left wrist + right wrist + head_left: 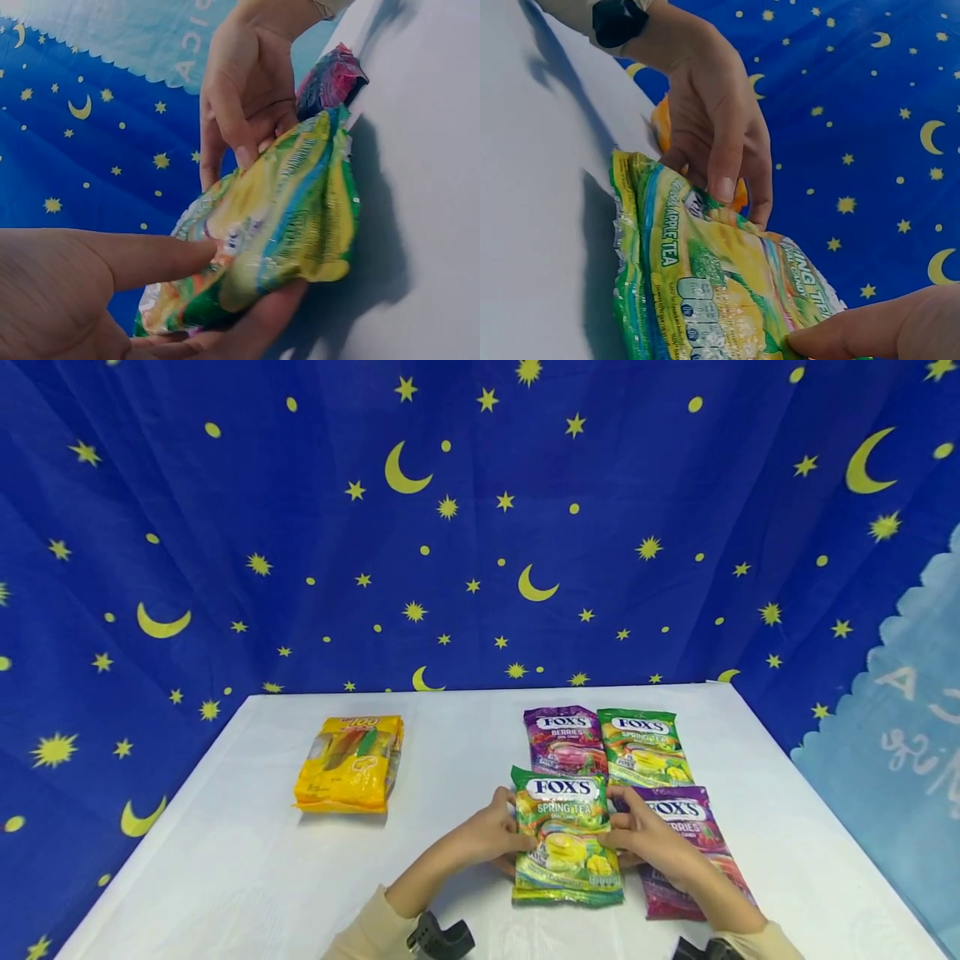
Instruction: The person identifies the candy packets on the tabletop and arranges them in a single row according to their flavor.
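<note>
Both hands hold one green Fox's Spring Tea bag (pixel 566 843), raised off the white table. My left hand (pixel 491 831) grips its left side, thumb on the front and fingers behind. On the opposite side my right hand (pixel 652 839) pinches it the same way. In the left wrist view the left thumb presses the bag (pixel 292 202) and the right hand (pixel 251 97) is across from it. The right wrist view shows the bag (pixel 712 277) with its lower edge toward the table, and the left hand (pixel 720 120) at the far side.
Behind the held bag lie a purple Berries bag (pixel 566 739) and another green bag (pixel 645 747). A second purple bag (pixel 701 860) lies at the right, partly under my right hand. A yellow bag (pixel 351 764) stands apart at the left of the white table (pixel 247 860).
</note>
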{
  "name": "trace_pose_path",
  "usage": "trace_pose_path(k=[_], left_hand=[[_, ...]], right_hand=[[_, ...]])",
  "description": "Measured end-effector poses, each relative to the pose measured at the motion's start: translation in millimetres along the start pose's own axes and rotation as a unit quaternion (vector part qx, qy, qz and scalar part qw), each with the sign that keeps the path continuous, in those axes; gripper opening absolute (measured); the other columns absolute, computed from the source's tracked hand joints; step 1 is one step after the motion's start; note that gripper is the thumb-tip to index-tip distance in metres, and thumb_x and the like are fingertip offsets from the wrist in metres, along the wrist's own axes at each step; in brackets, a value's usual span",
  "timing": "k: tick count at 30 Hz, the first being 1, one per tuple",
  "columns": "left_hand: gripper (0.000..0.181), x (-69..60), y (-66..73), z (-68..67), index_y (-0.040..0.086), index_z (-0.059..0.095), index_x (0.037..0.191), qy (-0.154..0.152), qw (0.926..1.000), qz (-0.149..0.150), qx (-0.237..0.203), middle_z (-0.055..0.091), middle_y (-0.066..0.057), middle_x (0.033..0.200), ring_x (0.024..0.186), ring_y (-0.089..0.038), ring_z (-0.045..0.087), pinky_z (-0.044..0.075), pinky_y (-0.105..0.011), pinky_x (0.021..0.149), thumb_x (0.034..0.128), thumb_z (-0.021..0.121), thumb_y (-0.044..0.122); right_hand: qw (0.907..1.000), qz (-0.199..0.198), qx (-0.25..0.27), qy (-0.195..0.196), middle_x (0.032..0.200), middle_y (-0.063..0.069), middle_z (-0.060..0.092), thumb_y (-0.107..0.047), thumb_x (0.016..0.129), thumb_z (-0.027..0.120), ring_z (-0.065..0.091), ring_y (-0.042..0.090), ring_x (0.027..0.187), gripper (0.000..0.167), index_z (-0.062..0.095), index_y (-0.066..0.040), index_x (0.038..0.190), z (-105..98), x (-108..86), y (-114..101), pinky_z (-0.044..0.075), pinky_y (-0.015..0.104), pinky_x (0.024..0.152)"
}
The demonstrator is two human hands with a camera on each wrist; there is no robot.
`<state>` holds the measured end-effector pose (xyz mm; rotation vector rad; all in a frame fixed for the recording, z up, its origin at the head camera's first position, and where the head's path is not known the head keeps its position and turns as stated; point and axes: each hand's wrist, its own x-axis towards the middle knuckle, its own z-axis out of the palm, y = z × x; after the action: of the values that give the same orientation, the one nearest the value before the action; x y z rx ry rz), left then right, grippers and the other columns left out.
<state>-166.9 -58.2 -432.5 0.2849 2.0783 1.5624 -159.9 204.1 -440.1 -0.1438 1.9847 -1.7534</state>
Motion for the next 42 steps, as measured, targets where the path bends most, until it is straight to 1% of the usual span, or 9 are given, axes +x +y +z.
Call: trace_pose_path(k=[5,8,13,19,25,31,35,37,42], left_hand=[[0.058,-0.6,-8.2,-5.9,0.002,0.035,0.128,0.037,0.9986,0.033,0.016,0.067,-0.012,0.090,0.062,-0.026,0.066,0.057,-0.038,0.053,0.0847,0.073,0.004],[0.058,-0.5,-14.4,-11.2,0.002,0.039,0.131,0.062,0.9971,0.045,-0.002,0.068,-0.012,0.089,0.063,-0.026,0.067,0.057,-0.037,0.053,0.0839,0.074,0.003],[0.062,-3.7,-20.1,-24.3,0.004,0.039,0.137,0.085,0.9945,0.055,-0.026,0.068,-0.010,0.085,0.065,-0.026,0.067,0.058,-0.037,0.056,0.0849,0.072,0.002],[0.061,-10.7,-26.2,-37.9,0.008,0.041,0.141,0.108,0.9921,0.055,-0.034,0.068,-0.009,0.086,0.067,-0.022,0.065,0.057,-0.036,0.058,0.0871,0.070,0.006],[0.061,-16.3,-30.4,-47.8,0.008,0.045,0.141,0.139,0.9886,0.052,-0.026,0.063,-0.011,0.093,0.070,-0.020,0.063,0.057,-0.036,0.059,0.0858,0.071,0.005],[0.057,-17.4,-30.9,-59.5,0.007,0.050,0.138,0.176,0.9831,0.044,-0.026,0.058,-0.014,0.095,0.069,-0.020,0.062,0.057,-0.035,0.057,0.0852,0.070,0.003],[0.054,-18.1,-30.1,-66.6,0.007,0.052,0.136,0.204,0.9777,0.046,-0.023,0.058,-0.014,0.093,0.067,-0.020,0.062,0.057,-0.036,0.055,0.0852,0.070,0.002],[0.053,-18.7,-31.3,-70.1,0.007,0.053,0.135,0.223,0.9735,0.049,-0.014,0.059,-0.014,0.093,0.065,-0.020,0.062,0.056,-0.036,0.055,0.0852,0.070,0.002],[0.047,-21.0,-34.1,-75.2,0.003,0.056,0.130,0.283,0.9564,0.058,0.039,0.061,-0.012,0.091,0.063,-0.018,0.061,0.053,-0.032,0.053,0.0852,0.071,0.002]], right_hand=[[0.9996,-0.009,-0.015,0.021,0.108,0.016,0.066,-0.012,0.091,0.063,0.067,0.032,0.092,0.076,0.012,-0.003,0.147,6.6,2.6,-8.1,0.057,0.044,0.076],[0.9992,-0.022,-0.018,0.029,0.108,0.016,0.066,-0.011,0.091,0.064,0.067,0.032,0.093,0.075,0.015,-0.004,0.146,12.4,7.5,-12.0,0.057,0.042,0.076],[0.9980,-0.050,-0.021,0.034,0.107,0.015,0.066,-0.009,0.089,0.066,0.067,0.030,0.091,0.073,0.019,-0.005,0.145,21.9,18.9,-16.4,0.057,0.041,0.075],[0.9970,-0.075,-0.010,0.018,0.102,0.015,0.065,-0.005,0.089,0.065,0.066,0.029,0.089,0.074,0.018,-0.004,0.146,29.5,28.7,-16.9,0.057,0.042,0.076],[0.9968,-0.079,0.001,0.008,0.110,0.019,0.064,-0.004,0.089,0.065,0.066,0.032,0.095,0.070,0.022,-0.005,0.144,39.5,36.8,-19.0,0.057,0.044,0.078],[0.9956,-0.090,-0.023,0.012,0.112,0.022,0.063,-0.003,0.089,0.064,0.065,0.031,0.095,0.068,0.025,-0.001,0.144,49.5,47.9,-24.8,0.057,0.041,0.079],[0.9949,-0.093,-0.033,0.019,0.111,0.021,0.064,-0.003,0.089,0.064,0.066,0.030,0.093,0.070,0.023,-0.002,0.146,56.2,60.1,-29.1,0.057,0.040,0.078],[0.9947,-0.095,-0.035,0.016,0.104,0.018,0.065,-0.002,0.089,0.063,0.065,0.028,0.089,0.069,0.023,-0.002,0.146,59.6,67.8,-31.1,0.057,0.040,0.076],[0.9939,-0.101,-0.042,0.007,0.091,0.014,0.062,0.001,0.089,0.061,0.064,0.023,0.082,0.065,0.025,0.000,0.143,70.0,87.5,-35.7,0.058,0.039,0.072]])
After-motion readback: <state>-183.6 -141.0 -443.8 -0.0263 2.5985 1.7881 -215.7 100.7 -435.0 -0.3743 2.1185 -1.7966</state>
